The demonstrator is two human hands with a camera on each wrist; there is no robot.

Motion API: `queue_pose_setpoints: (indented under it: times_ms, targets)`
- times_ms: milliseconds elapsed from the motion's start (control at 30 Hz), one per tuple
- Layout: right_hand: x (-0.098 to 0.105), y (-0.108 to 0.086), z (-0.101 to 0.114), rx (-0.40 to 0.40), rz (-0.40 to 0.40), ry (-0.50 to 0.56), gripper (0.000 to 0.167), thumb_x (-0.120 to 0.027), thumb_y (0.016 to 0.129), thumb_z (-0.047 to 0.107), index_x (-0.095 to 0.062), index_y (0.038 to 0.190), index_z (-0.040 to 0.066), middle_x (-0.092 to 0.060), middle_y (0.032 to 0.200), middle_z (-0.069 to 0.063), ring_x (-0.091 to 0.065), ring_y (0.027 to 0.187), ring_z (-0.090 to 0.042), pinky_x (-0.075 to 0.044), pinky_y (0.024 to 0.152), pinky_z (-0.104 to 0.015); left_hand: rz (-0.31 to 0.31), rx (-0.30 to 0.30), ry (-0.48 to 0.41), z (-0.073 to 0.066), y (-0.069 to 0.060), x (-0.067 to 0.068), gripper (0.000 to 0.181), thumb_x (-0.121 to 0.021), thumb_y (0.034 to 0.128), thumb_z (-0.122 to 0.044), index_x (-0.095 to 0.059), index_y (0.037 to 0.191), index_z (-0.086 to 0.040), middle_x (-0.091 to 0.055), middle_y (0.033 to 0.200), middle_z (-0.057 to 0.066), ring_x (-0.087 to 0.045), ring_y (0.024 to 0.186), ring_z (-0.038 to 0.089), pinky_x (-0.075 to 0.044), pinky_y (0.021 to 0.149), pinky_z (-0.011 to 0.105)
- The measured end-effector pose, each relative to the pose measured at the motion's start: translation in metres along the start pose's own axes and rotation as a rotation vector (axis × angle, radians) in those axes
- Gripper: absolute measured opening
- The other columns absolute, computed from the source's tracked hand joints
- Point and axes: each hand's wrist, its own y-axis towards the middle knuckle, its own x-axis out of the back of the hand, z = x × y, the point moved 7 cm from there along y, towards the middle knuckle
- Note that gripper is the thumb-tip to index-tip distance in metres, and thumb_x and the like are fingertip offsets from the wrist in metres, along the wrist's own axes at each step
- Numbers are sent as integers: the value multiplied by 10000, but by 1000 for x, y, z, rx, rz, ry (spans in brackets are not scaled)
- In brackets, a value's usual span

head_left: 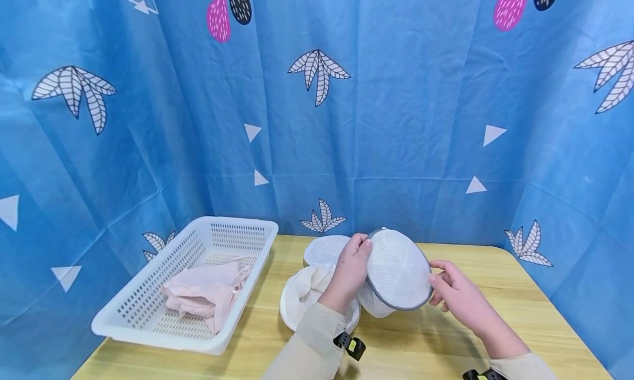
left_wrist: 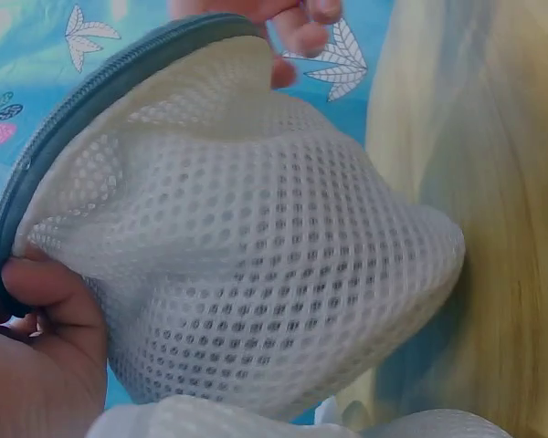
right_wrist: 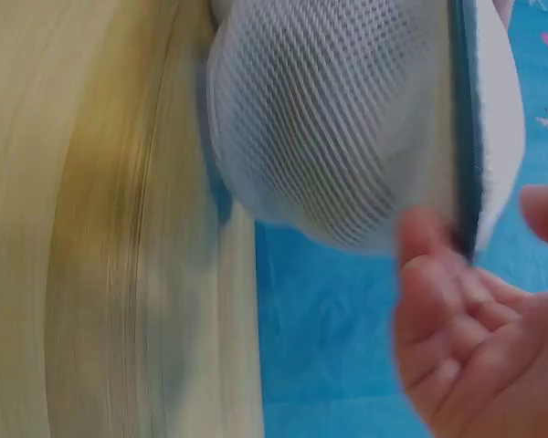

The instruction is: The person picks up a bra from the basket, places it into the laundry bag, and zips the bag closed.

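A round white mesh bag [head_left: 400, 267] with a grey zipped rim is held tilted above the table. My left hand [head_left: 350, 267] pinches its rim at the left; in the left wrist view, the thumb of that hand [left_wrist: 50, 351] lies over the rim of the bag [left_wrist: 256, 219]. At the rim's right side is my right hand [head_left: 460, 297]. The right wrist view shows this hand [right_wrist: 484, 338] with fingertips against the edge of the bag [right_wrist: 329, 119] and its thumb held apart. Beneath my left forearm lies a white round bag [head_left: 292, 305] with cream cloth on it.
Another round white mesh piece [head_left: 322, 249] lies behind, near the table's back edge. At the left, a white perforated basket [head_left: 134, 341] holds crumpled pale pink fabric [head_left: 203, 289]. The wooden table [head_left: 515, 297] is bordered by blue patterned curtains [head_left: 396, 148].
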Motion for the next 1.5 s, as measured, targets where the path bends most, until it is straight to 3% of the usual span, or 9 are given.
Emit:
queue_pose_setpoints:
  times_ms: [200, 367, 500, 600, 833, 1000, 1133, 1333, 1500]
  targets:
    - [16, -3, 15, 132, -192, 70, 444, -479, 1083, 166, -360, 1485, 19, -525, 994, -172, -595, 689, -192, -511, 587, -301, 80, 80, -62, 7, 1, -7, 297, -461, 1092, -264, -602, 1335, -170, -629, 1015, 35, -580, 773, 169, -526, 671, 338]
    - [23, -6, 16, 122, -255, 36, 442, -456, 1090, 181, -367, 1488, 12, -463, 1045, -155, -568, 696, -152, -506, 591, -300, 166, 134, -15, 12, -1, -15, 341, -541, 1058, -284, -600, 1392, -250, -620, 903, 62, -562, 664, 192, -529, 593, 343]
    - [23, -5, 14, 101, -247, 19, 448, -443, 1096, 213, -374, 1497, 24, -453, 1041, -144, -553, 696, -162, -504, 591, -305, 166, 107, 88, 8, -3, -15, 424, -547, 1047, -365, -542, 1467, -305, -652, 1250, -15, -623, 1055, 197, -531, 871, 417]
    - [24, -4, 13, 98, -247, 12, 450, -439, 1098, 229, -382, 1499, 31, -443, 1031, -133, -541, 691, -163, -501, 591, -299, 178, 81, 145, 5, -4, -16, 495, -525, 1051, -403, -466, 1527, -281, -503, 1484, -80, -455, 1357, 156, -382, 1105, 419]
    - [25, -4, 6, 76, -234, -170, 459, -446, 1091, 280, -439, 1466, 16, -540, 1127, -181, -563, 861, -231, -496, 662, -331, 236, 120, 260, 15, -5, -24, 624, -556, 1027, -411, -360, 1583, -206, -422, 1562, -19, -358, 1435, 170, -285, 1168, 419]
    - [22, -2, -3, 92, -173, -293, 461, -409, 1096, 272, -483, 1413, -55, -480, 1336, -297, -491, 1169, -432, -444, 914, -577, 268, 106, 331, 19, -7, -33, 646, -609, 1004, -372, -376, 1571, -166, -490, 1512, 22, -422, 1395, 182, -327, 1147, 418]
    - [19, 0, -12, 63, -102, -325, 497, -374, 1104, 285, -473, 1410, -94, -419, 1371, -353, -403, 1271, -515, -347, 995, -686, 302, 104, 427, 23, -10, -37, 654, -651, 982, -366, -406, 1554, -164, -562, 1435, 32, -502, 1315, 182, -373, 1114, 418]
    - [24, 1, -13, 47, -116, -362, 498, -389, 1095, 321, -522, 1382, -63, -393, 1346, -341, -459, 1196, -501, -389, 941, -671, 315, 133, 473, 25, -12, -36, 728, -684, 951, -406, -385, 1568, -161, -643, 1260, 35, -574, 1140, 145, -423, 1060, 411]
    - [32, -2, -4, 45, -186, -442, 464, -443, 1073, 361, -574, 1343, 7, -429, 1284, -272, -556, 905, -318, -467, 666, -437, 307, 167, 449, 24, -12, -29, 760, -668, 955, -415, -346, 1579, -124, -626, 989, 43, -611, 863, 169, -490, 905, 401]
